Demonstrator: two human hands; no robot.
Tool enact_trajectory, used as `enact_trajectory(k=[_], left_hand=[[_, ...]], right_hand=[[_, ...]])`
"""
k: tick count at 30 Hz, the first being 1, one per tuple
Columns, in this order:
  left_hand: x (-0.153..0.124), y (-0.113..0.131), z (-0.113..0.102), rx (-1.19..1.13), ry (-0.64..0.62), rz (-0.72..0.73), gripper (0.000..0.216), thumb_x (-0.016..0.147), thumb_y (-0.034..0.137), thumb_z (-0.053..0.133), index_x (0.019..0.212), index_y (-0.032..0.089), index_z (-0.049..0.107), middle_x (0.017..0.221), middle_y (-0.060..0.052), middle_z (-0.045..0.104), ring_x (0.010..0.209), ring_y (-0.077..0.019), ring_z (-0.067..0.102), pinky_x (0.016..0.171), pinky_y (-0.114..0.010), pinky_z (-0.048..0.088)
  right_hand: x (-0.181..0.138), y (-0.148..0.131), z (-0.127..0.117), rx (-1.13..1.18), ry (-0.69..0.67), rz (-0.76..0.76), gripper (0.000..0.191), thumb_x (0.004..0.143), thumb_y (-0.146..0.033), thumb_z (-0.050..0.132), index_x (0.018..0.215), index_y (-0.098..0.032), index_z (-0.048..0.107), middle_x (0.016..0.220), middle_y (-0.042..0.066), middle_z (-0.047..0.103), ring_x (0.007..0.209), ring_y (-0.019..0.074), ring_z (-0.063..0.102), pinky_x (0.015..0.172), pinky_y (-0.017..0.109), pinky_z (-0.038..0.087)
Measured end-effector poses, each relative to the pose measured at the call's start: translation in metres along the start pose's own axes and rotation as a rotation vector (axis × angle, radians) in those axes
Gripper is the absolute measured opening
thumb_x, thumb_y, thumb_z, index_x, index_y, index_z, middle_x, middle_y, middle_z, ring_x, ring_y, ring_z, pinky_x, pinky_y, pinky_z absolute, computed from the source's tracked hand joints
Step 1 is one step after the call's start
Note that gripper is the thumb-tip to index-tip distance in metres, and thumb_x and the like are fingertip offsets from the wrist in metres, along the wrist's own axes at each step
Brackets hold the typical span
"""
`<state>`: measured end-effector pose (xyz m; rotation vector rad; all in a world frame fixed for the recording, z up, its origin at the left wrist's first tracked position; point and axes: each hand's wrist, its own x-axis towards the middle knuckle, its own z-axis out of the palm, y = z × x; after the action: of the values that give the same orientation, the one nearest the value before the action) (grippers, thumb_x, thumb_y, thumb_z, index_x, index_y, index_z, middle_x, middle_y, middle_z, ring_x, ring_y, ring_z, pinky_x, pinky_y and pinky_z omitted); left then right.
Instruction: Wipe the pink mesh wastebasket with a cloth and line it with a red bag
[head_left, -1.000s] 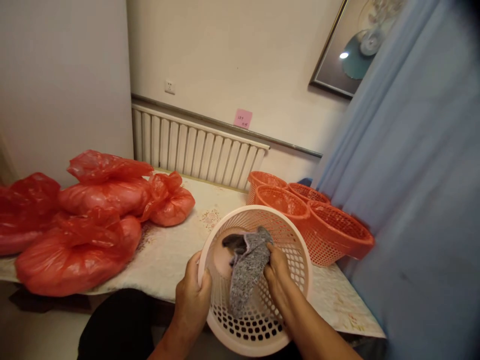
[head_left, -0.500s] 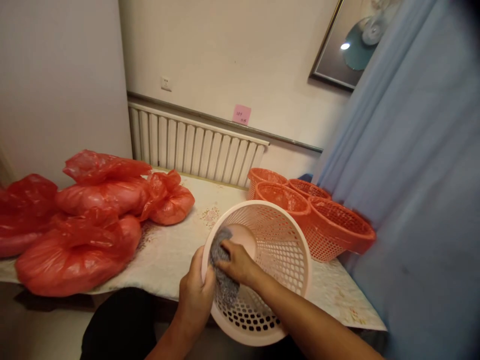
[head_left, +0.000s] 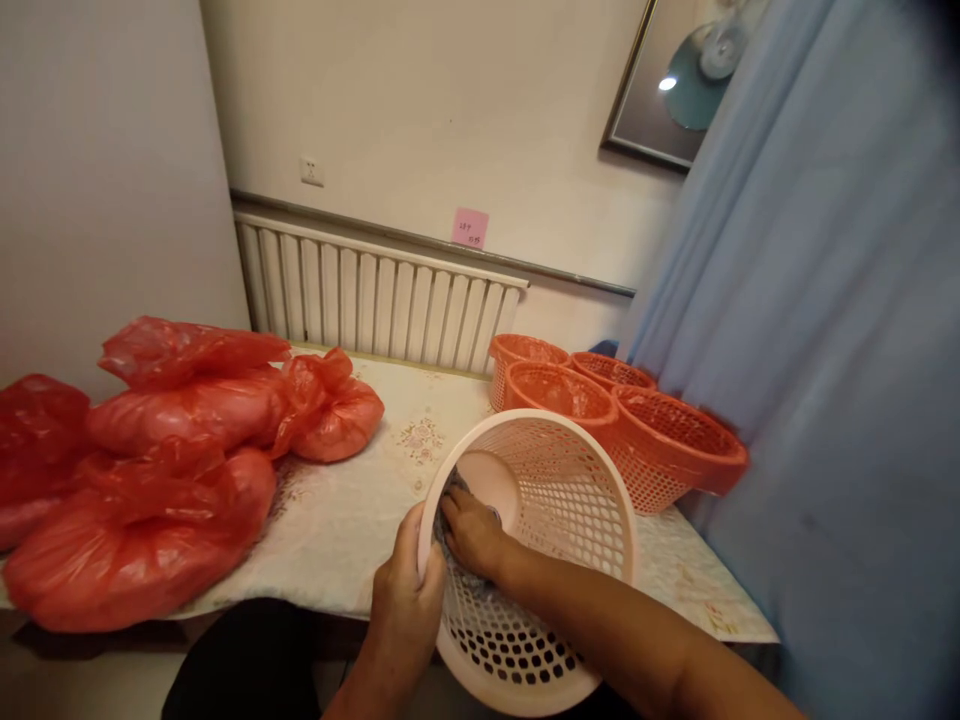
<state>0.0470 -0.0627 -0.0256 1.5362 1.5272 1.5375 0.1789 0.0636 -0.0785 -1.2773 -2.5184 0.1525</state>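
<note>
A pale pink perforated plastic basket (head_left: 628, 540) is tipped with its mouth toward me at the table's front edge. My left hand (head_left: 407, 590) is closed around its left rim, thumb on the inside. Inside the basket, my right hand (head_left: 474, 530) presses a grey cloth (head_left: 457, 484) against the left inner wall. Most of the cloth is hidden beneath that hand; its edges show above the fingers and below the palm.
Several orange-red baskets (head_left: 679, 440) stand at the table's right end beside a blue curtain (head_left: 817, 400). Several filled red plastic bags (head_left: 150, 540) lie on the left. A floral cloth (head_left: 337, 510) covers the table; behind it is a white radiator (head_left: 375, 290).
My right hand has moved deeper into the basket and flattened over the cloth, covering more of it. The basket and my left hand sit slightly farther right and lower in view.
</note>
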Motion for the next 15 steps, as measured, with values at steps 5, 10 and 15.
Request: enact_trajectory(k=[5, 10, 15], left_hand=[[-0.001, -0.002, 0.002, -0.035, -0.039, -0.037, 0.048, 0.085, 0.031, 0.043, 0.13, 0.013, 0.05, 0.112, -0.012, 0.073, 0.101, -0.0238, 0.07, 0.087, -0.033, 0.055], [0.0, -0.009, 0.001, -0.028, -0.044, -0.077, 0.051, 0.085, 0.034, 0.042, 0.13, 0.011, 0.049, 0.111, -0.013, 0.073, 0.1, -0.0253, 0.07, 0.085, -0.035, 0.056], [0.002, -0.01, -0.002, -0.021, -0.03, -0.13, 0.054, 0.084, 0.034, 0.043, 0.132, 0.01, 0.047, 0.111, -0.014, 0.073, 0.102, -0.0263, 0.07, 0.081, -0.033, 0.057]], right_hand=[[0.009, 0.018, 0.016, -0.268, -0.128, -0.153, 0.048, 0.09, -0.023, 0.047, 0.137, -0.018, 0.043, 0.151, 0.018, 0.03, 0.138, 0.0338, 0.025, 0.108, 0.06, 0.024], [0.026, 0.04, 0.016, -0.426, -0.115, -0.103, 0.04, 0.096, -0.024, 0.038, 0.134, -0.017, 0.046, 0.149, 0.017, 0.033, 0.139, 0.0315, 0.026, 0.107, 0.059, 0.028], [0.036, 0.057, 0.006, -0.458, -0.055, 0.065, 0.041, 0.096, -0.016, 0.031, 0.133, -0.011, 0.048, 0.146, 0.021, 0.037, 0.137, 0.0317, 0.03, 0.104, 0.052, 0.035]])
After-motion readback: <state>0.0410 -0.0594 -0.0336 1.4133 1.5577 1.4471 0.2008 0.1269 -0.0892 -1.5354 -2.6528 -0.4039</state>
